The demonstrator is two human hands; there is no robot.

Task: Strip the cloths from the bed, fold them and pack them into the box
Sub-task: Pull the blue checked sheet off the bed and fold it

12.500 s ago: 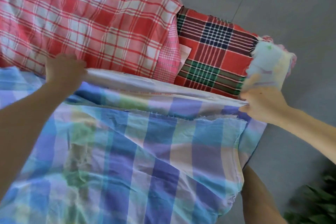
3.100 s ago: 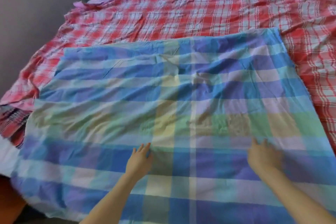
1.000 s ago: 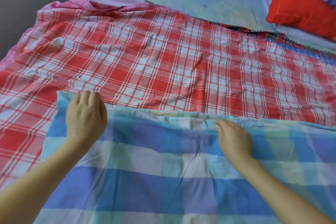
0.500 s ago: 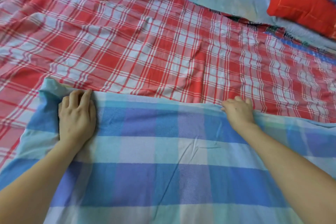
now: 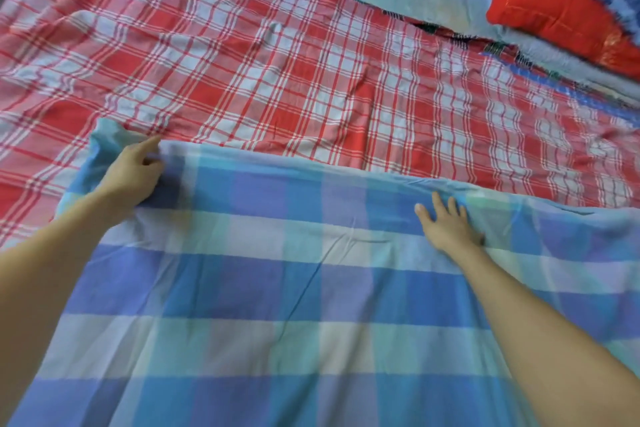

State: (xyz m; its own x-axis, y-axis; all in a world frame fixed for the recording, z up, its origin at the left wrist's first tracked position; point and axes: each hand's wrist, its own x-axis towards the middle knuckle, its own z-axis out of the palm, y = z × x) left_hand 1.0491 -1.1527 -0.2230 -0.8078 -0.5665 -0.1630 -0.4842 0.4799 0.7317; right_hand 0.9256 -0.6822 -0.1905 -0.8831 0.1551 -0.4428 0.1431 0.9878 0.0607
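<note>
Right hand (image 5: 450, 224) slid back, spread flat on blue cloth (image 5: 277, 288); left hand (image 5: 131, 173) pinches its edge.

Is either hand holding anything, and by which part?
The left hand pinches the blue-and-green checked cloth at its far edge near the left corner; the right hand only lies flat on it.

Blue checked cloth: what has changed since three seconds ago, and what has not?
The blue checked cloth has been folded over. The left hand moved to its far left corner and pinches it; the right hand presses flat. The red checked cloth stayed spread beneath.
</note>
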